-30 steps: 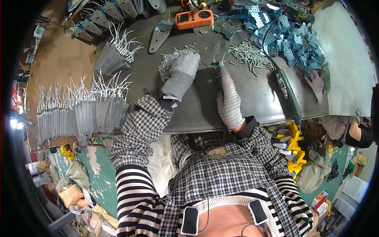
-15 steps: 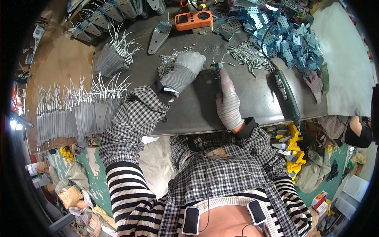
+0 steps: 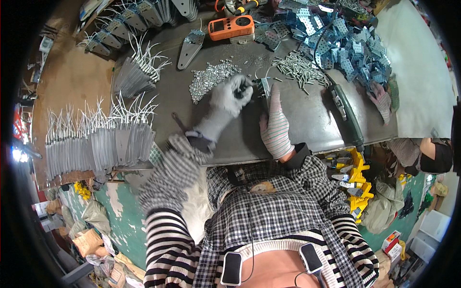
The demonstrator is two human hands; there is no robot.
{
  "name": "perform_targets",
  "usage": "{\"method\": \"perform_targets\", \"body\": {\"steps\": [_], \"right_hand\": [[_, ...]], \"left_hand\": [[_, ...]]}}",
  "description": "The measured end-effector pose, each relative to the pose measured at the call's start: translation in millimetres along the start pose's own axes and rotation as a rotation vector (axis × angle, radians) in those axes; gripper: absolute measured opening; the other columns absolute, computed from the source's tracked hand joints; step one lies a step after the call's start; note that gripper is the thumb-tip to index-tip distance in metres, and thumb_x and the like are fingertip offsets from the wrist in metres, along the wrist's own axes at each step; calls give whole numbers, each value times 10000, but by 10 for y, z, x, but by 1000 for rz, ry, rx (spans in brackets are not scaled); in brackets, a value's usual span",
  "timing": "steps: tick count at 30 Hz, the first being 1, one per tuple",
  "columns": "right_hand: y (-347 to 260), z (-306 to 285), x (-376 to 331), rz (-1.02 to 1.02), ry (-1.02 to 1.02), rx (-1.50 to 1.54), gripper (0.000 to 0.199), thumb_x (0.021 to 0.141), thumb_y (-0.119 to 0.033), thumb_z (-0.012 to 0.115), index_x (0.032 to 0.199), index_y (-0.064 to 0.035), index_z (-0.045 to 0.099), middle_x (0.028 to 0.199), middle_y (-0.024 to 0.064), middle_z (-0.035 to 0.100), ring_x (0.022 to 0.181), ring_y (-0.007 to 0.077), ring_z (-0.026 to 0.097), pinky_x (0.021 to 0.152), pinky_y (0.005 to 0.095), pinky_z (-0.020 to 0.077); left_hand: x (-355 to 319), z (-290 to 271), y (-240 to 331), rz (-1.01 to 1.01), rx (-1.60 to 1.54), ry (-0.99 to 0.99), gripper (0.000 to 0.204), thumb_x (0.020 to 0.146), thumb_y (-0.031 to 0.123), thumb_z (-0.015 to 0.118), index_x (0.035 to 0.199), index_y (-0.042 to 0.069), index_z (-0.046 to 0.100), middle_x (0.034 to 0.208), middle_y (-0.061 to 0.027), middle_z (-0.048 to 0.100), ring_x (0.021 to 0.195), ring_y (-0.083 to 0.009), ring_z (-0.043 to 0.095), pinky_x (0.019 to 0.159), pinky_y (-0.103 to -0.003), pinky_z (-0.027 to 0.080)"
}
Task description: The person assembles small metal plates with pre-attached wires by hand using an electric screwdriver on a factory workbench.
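My left hand [image 3: 231,95], in a grey glove, has its fingers curled into a pinch beside a heap of small metal nuts [image 3: 209,79]. Whatever is between the fingertips is too small to make out. My right hand [image 3: 277,124], in a striped glove, is closed on a narrow metal plate [image 3: 263,88] with thin white wires at its far end. The plate stands on edge, and the palm hides part of it. Beyond that hand lies a pile of metal pins or screws [image 3: 301,67]. A dark flat bar [image 3: 178,121] sticks out beside my left wrist.
An electric screwdriver [image 3: 346,113] lies to the right. At the back are an orange meter [image 3: 231,28], a single grey plate [image 3: 191,49] and heaped blue-tinted brackets [image 3: 348,53]. Wired plates [image 3: 98,144] stand in rows at left. Striped gloves [image 3: 382,102] lie at the right edge.
My left hand has turned over from the nuts and moved slightly toward the plate, its curled fingers now showing. The plate in my right hand is more exposed, and that hand has barely moved.
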State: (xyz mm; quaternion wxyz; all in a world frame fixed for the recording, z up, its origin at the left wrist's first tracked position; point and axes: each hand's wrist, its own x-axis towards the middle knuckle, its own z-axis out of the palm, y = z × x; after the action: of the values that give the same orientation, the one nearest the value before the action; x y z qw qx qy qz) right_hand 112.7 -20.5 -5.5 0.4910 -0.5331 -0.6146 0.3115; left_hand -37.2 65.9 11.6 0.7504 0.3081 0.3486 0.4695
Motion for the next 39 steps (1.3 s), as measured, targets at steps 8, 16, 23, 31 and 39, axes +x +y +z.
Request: {"method": "perform_targets", "body": {"steps": [8,16,23,31,39], "right_hand": [[9,40,23,-101,10,-89,792,765,119,491,1502,16,219,1219,286,492,1049,460,536,888,446,485],[46,36,13,-94,3,-80,788,767,104,495,1500,10,222,1219,292,487,1059,468,531,898,449,483],[-44,-28,45,-46,11,-93,667,845,21,576,1457,15,309,1249,307,496,1177,476,482,964,477,453],[301,-1767,-44,-149,199,-1294,669,793,-159,711,1416,-191,468,1408,172,475,1295,337,447,1136,493,288],[851,-2844,256,207,251,-519,552,839,-176,720,1338,-27,536,1025,105,688,853,188,643,781,300,512]], "left_hand": [[-357,289,-500,425,367,228,221,909,-134,550,1108,-42,583,1057,-38,593,962,-77,570,851,-188,477],[-370,296,-535,500,552,229,226,914,-110,575,1129,-43,580,1067,-42,597,985,-88,573,867,-202,477],[-398,382,-458,861,1110,267,248,897,-74,600,1134,-15,644,1112,-94,624,1044,-188,613,923,-283,490],[-382,417,-387,895,1094,241,245,873,-61,624,1098,5,692,1070,-95,651,1016,-220,624,908,-311,491],[-351,458,-417,871,1041,235,238,873,-64,629,1094,0,694,1078,-99,643,1004,-209,626,896,-311,493]]}}
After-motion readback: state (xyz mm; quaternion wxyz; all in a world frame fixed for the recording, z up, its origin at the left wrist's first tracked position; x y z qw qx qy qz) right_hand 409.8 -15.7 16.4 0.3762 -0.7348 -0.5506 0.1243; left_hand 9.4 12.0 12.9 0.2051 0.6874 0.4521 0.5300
